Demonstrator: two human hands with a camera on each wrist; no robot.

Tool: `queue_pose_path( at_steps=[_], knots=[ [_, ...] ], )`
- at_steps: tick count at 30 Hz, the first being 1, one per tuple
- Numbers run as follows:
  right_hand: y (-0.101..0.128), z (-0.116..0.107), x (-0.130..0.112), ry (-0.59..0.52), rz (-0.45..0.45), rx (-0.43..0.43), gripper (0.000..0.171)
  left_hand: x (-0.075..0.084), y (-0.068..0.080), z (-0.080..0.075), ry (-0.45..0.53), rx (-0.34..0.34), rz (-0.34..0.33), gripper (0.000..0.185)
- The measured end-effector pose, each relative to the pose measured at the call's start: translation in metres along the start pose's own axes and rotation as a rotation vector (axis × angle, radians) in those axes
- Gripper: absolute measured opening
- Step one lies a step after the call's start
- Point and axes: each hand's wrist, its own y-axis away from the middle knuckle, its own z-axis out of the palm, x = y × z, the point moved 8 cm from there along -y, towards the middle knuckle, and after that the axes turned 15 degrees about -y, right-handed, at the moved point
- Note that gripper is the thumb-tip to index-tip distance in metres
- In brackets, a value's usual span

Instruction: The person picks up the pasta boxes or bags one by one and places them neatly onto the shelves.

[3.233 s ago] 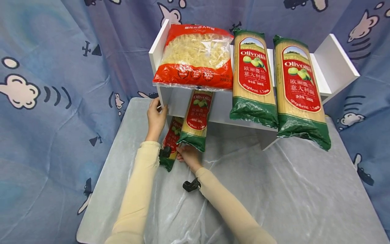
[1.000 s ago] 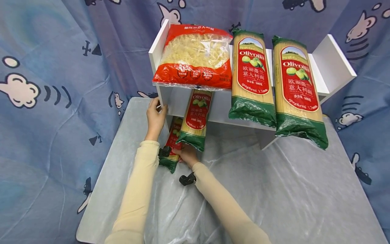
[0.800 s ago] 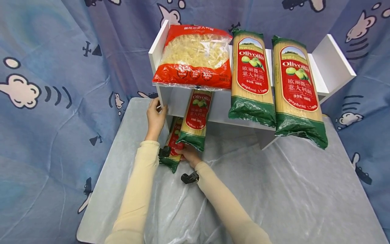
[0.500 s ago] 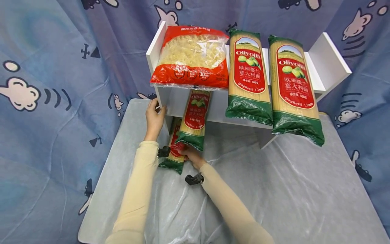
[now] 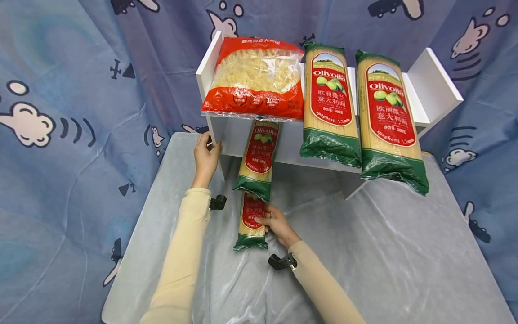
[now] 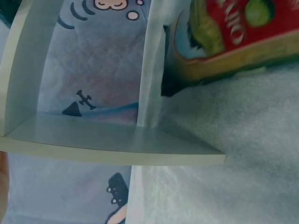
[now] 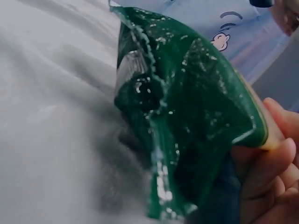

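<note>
My right hand (image 5: pixel 279 225) grips the right edge of a spaghetti pack (image 5: pixel 252 231) below the shelf, thumb over its red label. The pack's upper part is hidden behind another spaghetti pack (image 5: pixel 259 155) that sticks out from the lower shelf level. In the right wrist view the held pack's green end (image 7: pixel 196 98) faces the camera, with fingers and thumb around its edge. My left hand (image 5: pixel 205 157) holds the left side panel of the white shelf (image 5: pixel 216 130), fingers at its outer edge. The left wrist view shows the shelf's side panel (image 6: pixel 117 156) and part of a spaghetti pack (image 6: pixel 224 42).
On the shelf top lie a red bag of spiral pasta (image 5: pixel 259 76) and two spaghetti packs, one in the middle (image 5: pixel 329 103) and one further right (image 5: pixel 390 121), their green ends overhanging the front. A grey cloth (image 5: pixel 323 252) covers the table. A patterned blue curtain (image 5: pixel 81 180) hangs behind.
The right hand has drawn the lower spaghetti pack out from beneath the shelf, rightward and toward me, and the pack has turned straighter. The left hand stays on the side panel.
</note>
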Motion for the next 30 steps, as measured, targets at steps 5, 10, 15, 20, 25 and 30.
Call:
queue_pose_path(
  at_steps=[5,10,15,20,25,30],
  knots=[
    [0.022,-0.009,-0.003,0.0,-0.005,-0.018,0.036,-0.001,0.0,0.001,-0.007,-0.006,-0.009,0.029],
    [0.043,-0.014,-0.01,0.015,-0.022,-0.029,0.037,0.0,0.0,0.001,-0.002,0.001,-0.013,0.029],
    [0.064,-0.018,-0.017,-0.025,-0.068,-0.033,0.038,0.001,-0.001,0.0,0.002,0.01,-0.008,0.029],
    [0.085,-0.021,-0.019,-0.061,-0.102,0.003,0.039,0.0,-0.001,0.0,0.005,0.015,-0.012,0.028],
    [0.103,-0.019,-0.027,-0.114,-0.189,0.03,0.04,0.0,-0.001,0.0,0.003,0.014,-0.013,0.028],
    [0.123,-0.014,-0.044,-0.116,-0.317,0.033,0.03,0.0,0.0,0.0,0.0,0.009,-0.023,0.028]
  ],
)
